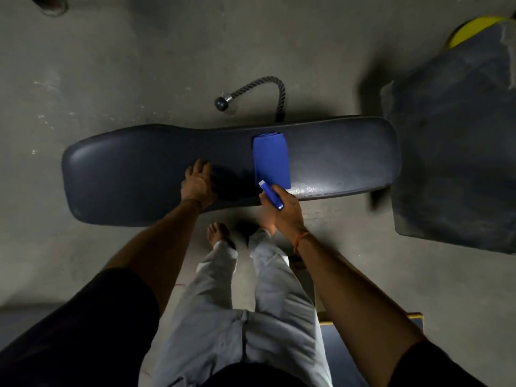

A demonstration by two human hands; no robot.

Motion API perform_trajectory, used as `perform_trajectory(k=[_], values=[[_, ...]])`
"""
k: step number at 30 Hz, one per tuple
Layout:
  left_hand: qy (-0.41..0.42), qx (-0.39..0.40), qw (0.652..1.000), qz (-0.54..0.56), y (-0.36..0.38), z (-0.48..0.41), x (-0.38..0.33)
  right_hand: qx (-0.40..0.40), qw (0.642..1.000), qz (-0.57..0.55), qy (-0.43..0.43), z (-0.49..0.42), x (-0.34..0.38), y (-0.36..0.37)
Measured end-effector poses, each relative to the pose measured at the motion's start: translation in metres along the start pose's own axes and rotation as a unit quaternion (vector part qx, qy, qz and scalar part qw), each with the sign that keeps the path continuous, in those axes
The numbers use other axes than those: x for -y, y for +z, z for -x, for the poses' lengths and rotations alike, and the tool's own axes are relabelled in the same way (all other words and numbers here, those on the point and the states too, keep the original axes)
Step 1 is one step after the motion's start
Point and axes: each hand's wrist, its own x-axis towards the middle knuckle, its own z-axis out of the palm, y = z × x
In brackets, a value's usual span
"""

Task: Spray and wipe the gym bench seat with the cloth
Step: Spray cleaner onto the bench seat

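From the head camera, looking down, the dark padded gym bench seat (139,174) lies crosswise on the concrete floor (83,79), and everything else sits around it. A folded blue cloth (271,160) lies flat on the seat, a little right of its middle, reaching from the far edge almost to the near edge. The left hand (198,182) rests palm-down on the seat just left of the cloth, apart from it, its grip released with fingers spread on the padding. The right hand (282,209) hovers at the seat's near edge, its grip clenched around a small blue spray bottle (270,194) whose white tip points toward the cloth's near corner. Beyond the seat's far edge a black rope handle (262,86) with a ball end curls on the floor. Off the seat's right end stands a second dark pad (452,152), with something yellow (474,30) behind it. On the near side, the person's bare feet and light grey trousers (223,317) stand close to the seat.
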Motion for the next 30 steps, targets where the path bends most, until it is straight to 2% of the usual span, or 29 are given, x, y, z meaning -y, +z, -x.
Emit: perform_trajectory(k=[8, 14, 20, 26, 30], values=[[-0.053, 0.012, 0.999, 0.003, -0.007, -0.01, 0.081, -0.003, 0.994, 0.083, 0.068, 0.007, -0.013, 0.064], [-0.03, 0.002, 0.999, 0.018, 0.005, -0.013, 0.097, -0.088, 0.99, 0.019, 0.107, 0.003, -0.002, 0.086], [-0.025, 0.005, 1.0, 0.017, 0.002, -0.015, 0.098, -0.166, 0.98, -0.039, 0.098, -0.013, -0.007, 0.093], [-0.015, 0.01, 1.0, -0.01, -0.001, -0.014, 0.1, -0.12, 0.987, 0.009, 0.11, 0.012, 0.008, 0.099], [0.006, 0.004, 0.999, -0.035, -0.009, -0.014, 0.112, -0.036, 0.989, 0.097, 0.105, 0.029, 0.001, 0.108]])
